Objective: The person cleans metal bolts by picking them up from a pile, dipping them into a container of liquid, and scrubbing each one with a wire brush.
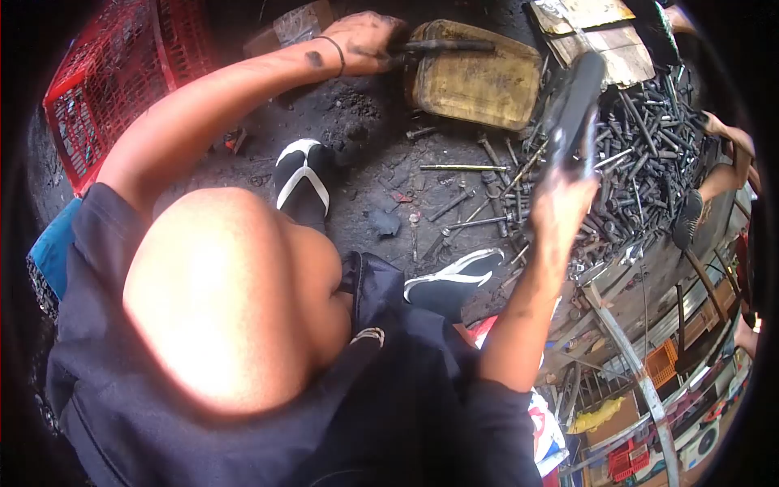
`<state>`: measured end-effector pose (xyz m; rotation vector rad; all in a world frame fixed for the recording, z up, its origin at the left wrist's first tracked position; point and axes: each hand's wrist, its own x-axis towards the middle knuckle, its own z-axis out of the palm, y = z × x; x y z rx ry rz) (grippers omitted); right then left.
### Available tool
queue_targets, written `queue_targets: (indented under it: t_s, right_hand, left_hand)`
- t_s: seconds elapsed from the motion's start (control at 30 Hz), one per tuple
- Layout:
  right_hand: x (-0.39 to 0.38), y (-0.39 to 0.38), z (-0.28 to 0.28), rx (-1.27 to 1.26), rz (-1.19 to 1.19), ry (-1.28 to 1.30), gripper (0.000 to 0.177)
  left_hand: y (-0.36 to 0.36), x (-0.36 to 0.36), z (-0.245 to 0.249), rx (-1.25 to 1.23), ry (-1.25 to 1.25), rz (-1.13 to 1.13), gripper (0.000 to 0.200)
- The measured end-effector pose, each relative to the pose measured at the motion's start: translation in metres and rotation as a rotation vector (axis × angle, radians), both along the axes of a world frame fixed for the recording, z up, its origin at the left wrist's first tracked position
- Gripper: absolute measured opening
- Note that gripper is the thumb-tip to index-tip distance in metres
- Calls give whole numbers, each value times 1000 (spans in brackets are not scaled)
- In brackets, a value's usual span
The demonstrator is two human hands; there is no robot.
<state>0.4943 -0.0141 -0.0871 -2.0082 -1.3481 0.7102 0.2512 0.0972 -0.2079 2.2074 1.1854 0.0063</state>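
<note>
My left hand [365,42], dark with grime at the fingers, is closed around one end of a dark metal rod [454,45]. The rod reaches across the upper part of a worn, stained yellow block-like container [479,85] on the ground. My right hand [560,199] grips a black hammer-like tool [580,97], smeared by motion, whose dark rounded end points up and away from me. Beneath and beyond this tool spreads a heap of metal bolts [641,154], with several loose ones scattered toward my feet.
A red plastic crate [105,97] stands at the left. Flattened cardboard [596,36] lies behind the heap. At the right edge, another person's arm [730,134] and shoe [688,219] are beside the bolts. My sandalled feet [304,178] rest on dark, dirty ground. A metal bar [633,365] crosses the lower right.
</note>
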Motion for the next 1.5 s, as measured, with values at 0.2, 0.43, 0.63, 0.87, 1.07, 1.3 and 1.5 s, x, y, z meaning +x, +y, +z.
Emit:
queue_targets:
  t_s: [0.2,0.43,0.63,0.87,1.07,1.3,1.5]
  right_hand:
    - [-45,-63,-41,-400,56,-155,49]
    - [-54,82,-39,-102,388,-588,17]
    - [-66,4,-73,-369,229,-567,38]
    - [-46,10,-28,-289,123,-367,48]
    - [-27,74,-55,-249,227,-497,24]
    - [-35,27,-83,-194,197,-566,38]
    - [-5,95,24,21,94,-244,36]
  left_hand:
    - [8,0,3,-81,24,-213,35]
    - [0,14,-2,-32,16,-308,20]
    - [-2,10,-17,7,-25,-308,22]
    - [2,15,-4,-45,54,-262,23]
    - [9,23,14,-51,174,-244,22]
    - [0,16,-2,79,54,-260,21]
    - [1,17,13,33,122,-178,29]
